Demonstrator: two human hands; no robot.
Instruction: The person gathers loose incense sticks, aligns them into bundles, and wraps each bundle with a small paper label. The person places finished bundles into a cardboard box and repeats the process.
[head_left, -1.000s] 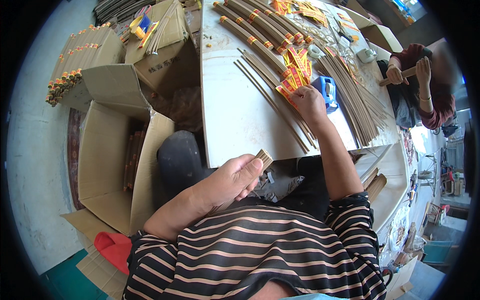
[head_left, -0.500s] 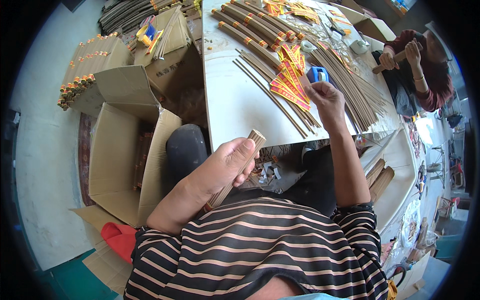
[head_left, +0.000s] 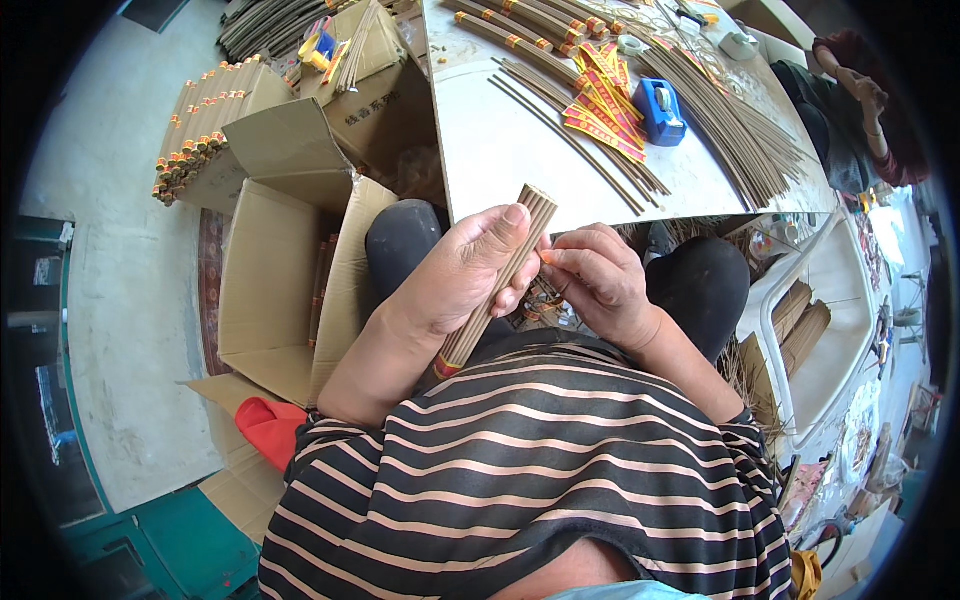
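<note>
My left hand (head_left: 480, 255) is wrapped around a bundle of thin brown incense sticks (head_left: 478, 325), tilted with its top end up and to the right. A red and yellow band (head_left: 447, 367) circles the bundle's lower end, close to my striped shirt. Beside the bundle, my right hand (head_left: 605, 280) is closed in a pinch. An orange sliver of what looks like a paper label (head_left: 546, 257) shows at its fingertips; the rest is hidden. On the white table (head_left: 475, 165) ahead lie red and yellow paper labels (head_left: 605, 115), a blue tape dispenser (head_left: 660, 112) and loose incense sticks (head_left: 725, 125).
Banded bundles (head_left: 520, 40) lie at the table's far side. An open cardboard box (head_left: 270, 280) stands at my left, with more bundles stacked on a box (head_left: 210, 120) beyond. To the right is a white tub (head_left: 850, 320) with sticks. Another person (head_left: 870, 110) sits at far right.
My right hand has come back from the labels on the table to beside the bundle. My left hand keeps its hold. The view has shifted, and the other person's hands no longer show a bundle.
</note>
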